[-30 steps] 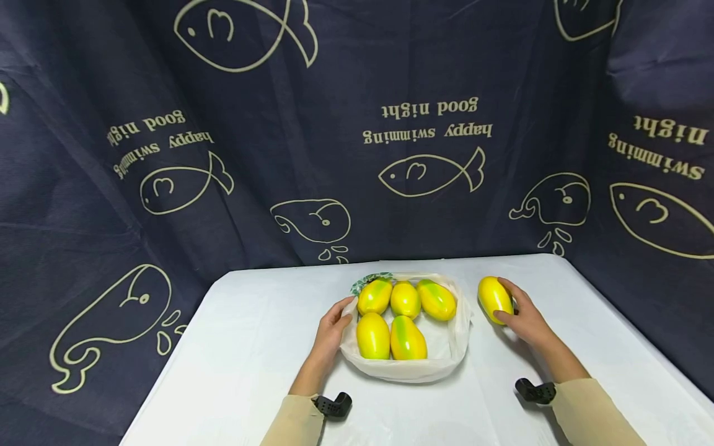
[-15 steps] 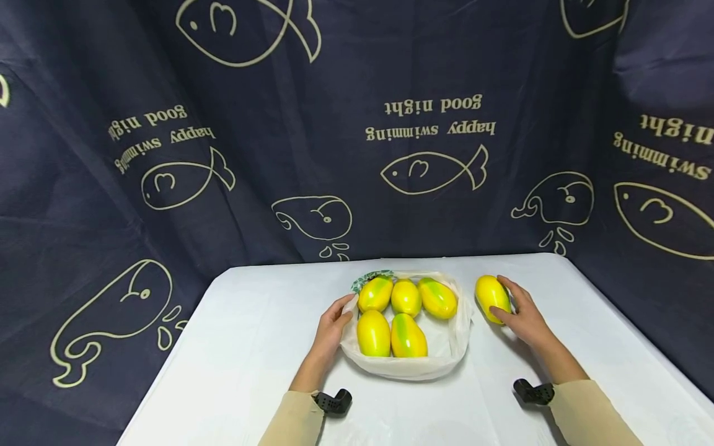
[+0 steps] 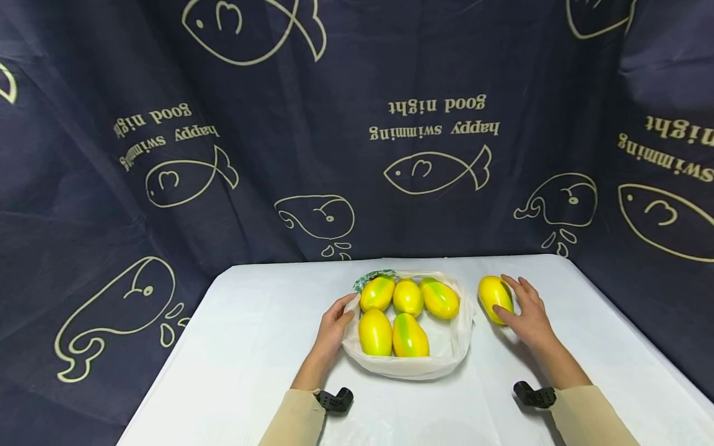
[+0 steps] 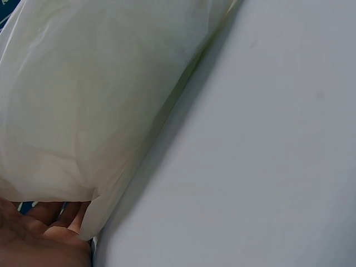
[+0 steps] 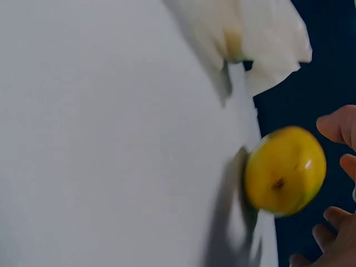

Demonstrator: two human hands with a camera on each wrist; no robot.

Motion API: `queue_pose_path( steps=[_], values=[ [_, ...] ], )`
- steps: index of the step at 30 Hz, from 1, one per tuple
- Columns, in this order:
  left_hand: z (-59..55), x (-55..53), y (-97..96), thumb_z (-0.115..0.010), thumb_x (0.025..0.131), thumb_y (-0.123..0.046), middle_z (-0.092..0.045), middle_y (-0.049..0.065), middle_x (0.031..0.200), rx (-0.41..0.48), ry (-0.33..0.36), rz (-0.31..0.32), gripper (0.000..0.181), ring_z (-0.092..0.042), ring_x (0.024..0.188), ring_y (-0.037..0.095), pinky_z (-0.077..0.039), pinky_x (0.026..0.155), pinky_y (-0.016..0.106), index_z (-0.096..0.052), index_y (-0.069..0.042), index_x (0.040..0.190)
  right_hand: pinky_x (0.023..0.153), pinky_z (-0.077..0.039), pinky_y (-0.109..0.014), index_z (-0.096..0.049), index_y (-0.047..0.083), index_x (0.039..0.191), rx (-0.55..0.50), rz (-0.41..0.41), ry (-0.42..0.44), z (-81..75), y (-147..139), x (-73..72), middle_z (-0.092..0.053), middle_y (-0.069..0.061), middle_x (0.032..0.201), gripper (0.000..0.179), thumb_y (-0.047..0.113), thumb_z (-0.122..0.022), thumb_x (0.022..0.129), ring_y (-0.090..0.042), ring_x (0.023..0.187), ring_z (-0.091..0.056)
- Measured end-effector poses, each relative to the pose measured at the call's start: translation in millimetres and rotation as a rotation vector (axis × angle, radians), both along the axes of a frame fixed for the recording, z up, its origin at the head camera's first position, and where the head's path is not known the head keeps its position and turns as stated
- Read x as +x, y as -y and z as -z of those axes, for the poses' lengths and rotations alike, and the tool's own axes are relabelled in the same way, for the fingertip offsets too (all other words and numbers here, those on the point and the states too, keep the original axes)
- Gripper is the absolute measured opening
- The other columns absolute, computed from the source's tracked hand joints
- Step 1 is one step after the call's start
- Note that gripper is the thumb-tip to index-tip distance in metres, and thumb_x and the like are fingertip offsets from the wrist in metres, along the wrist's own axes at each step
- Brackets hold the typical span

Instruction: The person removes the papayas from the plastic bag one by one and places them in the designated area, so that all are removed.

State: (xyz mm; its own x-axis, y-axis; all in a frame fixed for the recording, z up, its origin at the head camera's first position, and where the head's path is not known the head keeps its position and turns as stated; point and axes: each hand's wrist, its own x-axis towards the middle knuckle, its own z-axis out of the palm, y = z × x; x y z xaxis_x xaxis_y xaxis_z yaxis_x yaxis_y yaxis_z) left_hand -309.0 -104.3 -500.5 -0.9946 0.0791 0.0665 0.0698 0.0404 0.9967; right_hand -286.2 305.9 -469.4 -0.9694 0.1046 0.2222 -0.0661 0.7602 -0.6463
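Centrally in the head view, an open plastic bag (image 3: 401,368) sits on a white-covered table (image 3: 251,347) with five yellow-green mangoes (image 3: 410,334) inside: three along the far side, from ten to two o'clock, and two nearer ones at about eight and six. Green print (image 3: 364,282) shows on the bag at ten o'clock. The left hand (image 3: 333,322) is at the bag's nine o'clock, pinching its rim between thumb and fingers. Apart from the bag, between two and three o'clock, a lone mango (image 3: 495,299) lies on the table. The right hand (image 3: 527,316) is at its four o'clock, fingers and thumb spread around its near side. Both arms have beige sleeves and a black device at each wrist. A dark curtain with fish and whale drawings rises behind the table.

In the left wrist view, the bag's pale wall spreads from nine to twelve o'clock; the left hand is at seven to eight, its fingers partly hidden by the film.

In the right wrist view, the lone mango is at four o'clock, slightly blurred, and the bag at one. The right hand comes in from three to five o'clock, digits parted, with a gap between them and the fruit.
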Motion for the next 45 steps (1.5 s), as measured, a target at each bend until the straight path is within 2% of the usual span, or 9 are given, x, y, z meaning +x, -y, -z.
queue_pose_path(
  steps=[14,18,22,25,27,31,35,42,45],
  values=[
    [-4.7,2.8,-0.6,-0.049,0.1,-0.01,-0.047,0.009,0.155,0.002,0.003,0.005,0.041,-0.036,0.149,0.03,-0.028,0.124,0.049,-0.057,-0.014,0.141,0.107,-0.021,-0.079,-0.046,0.011,0.148,-0.15,-0.115,-0.297,-28.2,31.8,13.8,-0.028,-0.027,0.158,0.067,0.008,-0.068,0.085,-0.057,0.142,-0.024],
    [-4.8,2.5,-1.3,-0.049,0.101,-0.01,-0.046,0.01,0.155,0.021,-0.001,0.001,0.042,-0.036,0.149,0.03,-0.027,0.124,0.049,-0.056,-0.012,0.141,0.111,-0.026,-0.074,-0.045,0.011,0.149,-0.191,-0.134,-0.292,-35.4,42.7,17.8,-0.03,-0.024,0.158,0.065,0.007,-0.067,0.087,-0.051,0.144,-0.027],
    [-2.5,0.3,-1.7,-0.048,0.101,-0.009,-0.045,0.011,0.156,0.015,0.005,-0.002,0.042,-0.034,0.15,0.031,-0.026,0.125,0.05,-0.055,-0.011,0.142,0.109,-0.046,-0.04,-0.043,0.012,0.151,-0.217,-0.147,-0.245,-40.6,51.4,24.2,-0.034,-0.02,0.157,0.064,0.008,-0.066,0.091,-0.044,0.139,-0.04],
    [-11.8,6.2,-2.1,-0.048,0.1,-0.006,-0.045,0.014,0.156,0.01,0.005,0.005,0.042,-0.034,0.15,0.033,-0.025,0.125,0.05,-0.054,-0.007,0.142,0.097,-0.045,-0.01,-0.042,0.015,0.151,-0.23,-0.173,-0.229,-41.5,57.1,27.9,-0.04,-0.018,0.152,0.064,0.008,-0.066,0.093,-0.043,0.133,-0.05],
    [-20.6,12.6,-2.6,-0.048,0.1,-0.005,-0.045,0.016,0.155,0.003,-0.007,0.009,0.042,-0.035,0.149,0.035,-0.026,0.124,0.051,-0.054,-0.005,0.142,0.093,-0.043,-0.002,-0.041,0.016,0.152,-0.237,-0.193,-0.225,-40.4,60.9,29.0,-0.042,-0.017,0.149,0.064,0.008,-0.066,0.093,-0.04,0.131,-0.053],
    [-31.7,21.5,-3.6,-0.048,0.1,-0.005,-0.046,0.017,0.154,-0.018,-0.033,0.01,0.042,-0.035,0.148,0.037,-0.028,0.123,0.053,-0.054,-0.003,0.141,0.091,-0.046,-0.004,-0.042,0.013,0.151,-0.264,-0.243,-0.238,-36.8,68.7,30.4,-0.045,-0.015,0.146,0.063,0.007,-0.065,0.094,-0.017,0.125,-0.059],
    [-31.8,21.2,-2.7,-0.048,0.099,-0.004,-0.046,0.017,0.154,-0.008,-0.023,0.018,0.042,-0.035,0.148,0.037,-0.027,0.123,0.052,-0.054,-0.003,0.14,0.09,-0.048,-0.005,-0.042,0.009,0.15,-0.361,-0.323,-0.251,-34.6,77.1,31.7,-0.045,-0.019,0.148,0.06,0.003,-0.064,0.095,0.009,0.118,-0.055],
    [-7.1,1.9,-1.6,-0.05,0.1,-0.008,-0.045,0.011,0.156,0.009,0.004,0.001,0.042,-0.034,0.15,0.031,-0.025,0.125,0.049,-0.056,-0.01,0.141,0.088,-0.05,-0.007,-0.044,0.01,0.148,-0.393,-0.356,-0.214,-34.8,93.3,36.3,-0.052,-0.02,0.142,0.058,0.005,-0.064,0.094,0.004,0.115,-0.059],
    [-2.8,-0.3,-1.4,-0.051,0.1,-0.01,-0.046,0.009,0.156,0.008,0.001,-0.005,0.042,-0.034,0.15,0.029,-0.026,0.125,0.048,-0.056,-0.013,0.141,0.089,-0.051,-0.009,-0.045,0.007,0.147,-0.392,-0.378,-0.205,-32.9,99.6,36.7,-0.056,-0.02,0.138,0.057,0.003,-0.065,0.094,-0.002,0.114,-0.062]
  ],
)
